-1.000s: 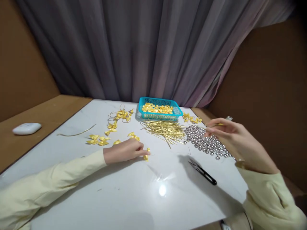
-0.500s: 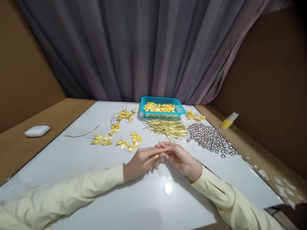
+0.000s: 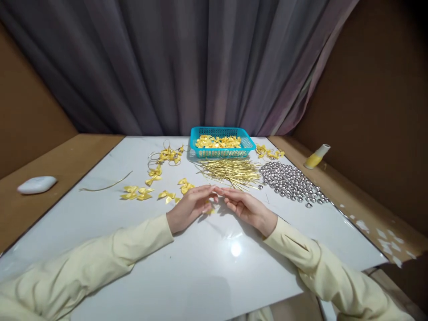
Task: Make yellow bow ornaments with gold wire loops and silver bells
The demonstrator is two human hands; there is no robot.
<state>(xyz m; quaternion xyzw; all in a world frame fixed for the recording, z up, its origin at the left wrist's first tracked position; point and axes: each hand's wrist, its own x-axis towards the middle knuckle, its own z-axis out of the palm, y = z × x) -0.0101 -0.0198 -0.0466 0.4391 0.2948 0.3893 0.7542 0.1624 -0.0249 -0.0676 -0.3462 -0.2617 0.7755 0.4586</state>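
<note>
My left hand (image 3: 192,208) is above the middle of the white table (image 3: 187,272), its fingers curled. A yellow ribbon bow (image 3: 210,209) shows just under those fingers, mostly hidden by them. My right hand (image 3: 249,209) comes in from the other side with its fingers together, and its fingertips meet those of the left hand. Whatever lies between the fingertips is too small to make out. Left of the hands lie several loose yellow bows (image 3: 137,192). Just beyond the fingers spreads a pile of thin gold twist ties (image 3: 232,171).
A turquoise basket (image 3: 219,154) of yellow bows stands at the back. Silver bells or beads (image 3: 292,180) are heaped to the right. Bows with wire loops (image 3: 170,155) lie back left, near a bent gold cord (image 3: 105,183). A yellow-and-white bottle (image 3: 317,156) and a white case (image 3: 37,184) flank the table.
My hands have drawn slightly apart, with only the fingertips meeting now. A yellow bow has come into sight below my left fingers. The view has shifted a little.
</note>
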